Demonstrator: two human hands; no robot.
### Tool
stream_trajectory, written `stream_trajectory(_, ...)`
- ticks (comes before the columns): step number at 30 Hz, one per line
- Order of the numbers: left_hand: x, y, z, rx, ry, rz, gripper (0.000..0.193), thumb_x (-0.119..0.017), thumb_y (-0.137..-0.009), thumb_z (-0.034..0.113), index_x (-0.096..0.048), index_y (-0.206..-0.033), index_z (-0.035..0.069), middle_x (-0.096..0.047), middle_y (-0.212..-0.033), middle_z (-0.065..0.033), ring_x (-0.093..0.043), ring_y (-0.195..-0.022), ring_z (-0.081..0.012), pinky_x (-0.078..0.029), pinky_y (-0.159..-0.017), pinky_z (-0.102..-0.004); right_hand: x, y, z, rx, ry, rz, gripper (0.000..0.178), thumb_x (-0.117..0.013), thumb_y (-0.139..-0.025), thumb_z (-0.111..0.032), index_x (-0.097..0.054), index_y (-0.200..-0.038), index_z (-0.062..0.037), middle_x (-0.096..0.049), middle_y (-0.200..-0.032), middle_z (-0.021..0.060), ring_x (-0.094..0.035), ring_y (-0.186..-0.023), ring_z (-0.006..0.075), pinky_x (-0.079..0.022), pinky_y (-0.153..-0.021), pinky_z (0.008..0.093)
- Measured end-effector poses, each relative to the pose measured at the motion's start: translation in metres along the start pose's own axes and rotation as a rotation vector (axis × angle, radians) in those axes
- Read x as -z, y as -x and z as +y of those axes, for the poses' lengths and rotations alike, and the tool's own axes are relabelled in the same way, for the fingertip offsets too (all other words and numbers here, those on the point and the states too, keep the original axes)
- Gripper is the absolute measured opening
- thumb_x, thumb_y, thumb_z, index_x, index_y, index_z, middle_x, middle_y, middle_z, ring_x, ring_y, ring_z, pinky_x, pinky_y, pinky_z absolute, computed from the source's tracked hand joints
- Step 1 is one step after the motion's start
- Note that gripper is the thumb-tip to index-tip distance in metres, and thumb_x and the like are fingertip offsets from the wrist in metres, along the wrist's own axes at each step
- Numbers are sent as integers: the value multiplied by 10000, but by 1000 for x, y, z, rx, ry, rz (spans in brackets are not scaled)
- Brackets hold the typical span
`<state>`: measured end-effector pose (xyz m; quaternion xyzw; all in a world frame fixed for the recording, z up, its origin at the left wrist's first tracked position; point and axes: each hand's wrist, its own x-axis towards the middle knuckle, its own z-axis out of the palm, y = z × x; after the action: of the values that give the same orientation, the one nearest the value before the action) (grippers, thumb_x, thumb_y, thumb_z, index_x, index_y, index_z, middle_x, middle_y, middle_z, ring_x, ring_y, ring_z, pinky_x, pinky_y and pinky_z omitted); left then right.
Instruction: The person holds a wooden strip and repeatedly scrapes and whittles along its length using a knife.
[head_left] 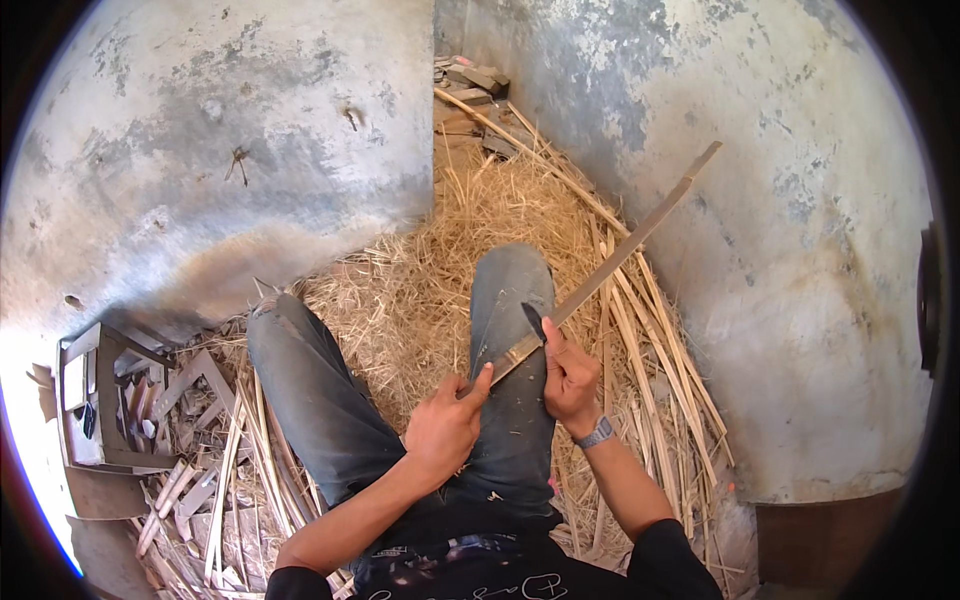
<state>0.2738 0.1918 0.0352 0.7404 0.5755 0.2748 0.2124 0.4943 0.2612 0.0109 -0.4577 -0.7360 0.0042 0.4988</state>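
A long flat bamboo strip (640,232) slants across my right thigh, its far end raised toward the right wall. My left hand (445,428) is closed on the strip's near end, with the index finger laid along it. My right hand (570,382), a grey watch on its wrist, is closed around a small knife (534,321). The dark blade stands up beside the thumb and lies against the strip just above a pale, scraped patch. The knife's handle is hidden inside my fingers.
Straw-like shavings (400,300) cover the floor between and beyond my legs. Long bamboo strips (645,350) lie along the right wall (780,300), more lower left. At the left stands a wooden stool-like frame (110,400) among offcuts. Bricks or blocks (475,78) are piled in the far corner.
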Motion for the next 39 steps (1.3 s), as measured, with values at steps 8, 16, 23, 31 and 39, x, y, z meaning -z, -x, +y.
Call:
stream_trajectory(8,-3,-4,4,-10,-33,28,536,-677,-918,58,-672,-1428,224,-623,-958,-101,-676,-749,-349,-551,-694,-483,2,6,2,93,90,-27,575,-571,-867,39,-687,-1416,-87,-607,-697,150,-560,-533,296,-469,-542,415)
stream_trajectory(16,0,-16,8,42,163,-1,412,-681,-964,74,-705,-1370,140,-604,-835,-143,-641,-717,-336,-502,-670,-458,9,3,-6,-10,54,-80,495,-628,-897,3,-719,-1372,-102,-511,-614,117,-554,-533,289,-467,-532,401)
stream_trajectory(23,1,-18,8,69,262,-12,376,-687,-978,113,-718,-1353,125,-601,-822,-164,-644,-738,-353,-501,-681,-469,15,-3,-8,-130,-62,-107,563,-602,-880,37,-699,-1410,-127,-530,-635,104,-568,-539,272,-481,-537,395)
stream_trajectory(31,6,-18,3,110,391,-41,369,-691,-995,137,-704,-1359,82,-609,-794,-195,-637,-722,-350,-497,-691,-441,29,-19,20,37,278,-116,586,-633,-851,19,-720,-1391,-192,-537,-661,94,-566,-543,257,-479,-523,380)
stream_trajectory(39,1,-19,-8,199,573,-129,366,-686,-1015,124,-681,-1358,-2,-738,-1070,-207,-701,-926,-219,-529,-844,-339,37,-14,23,138,299,-186,637,-721,-854,-39,-679,-1436,-296,-675,-864,60,-670,-665,210,-549,-524,327)
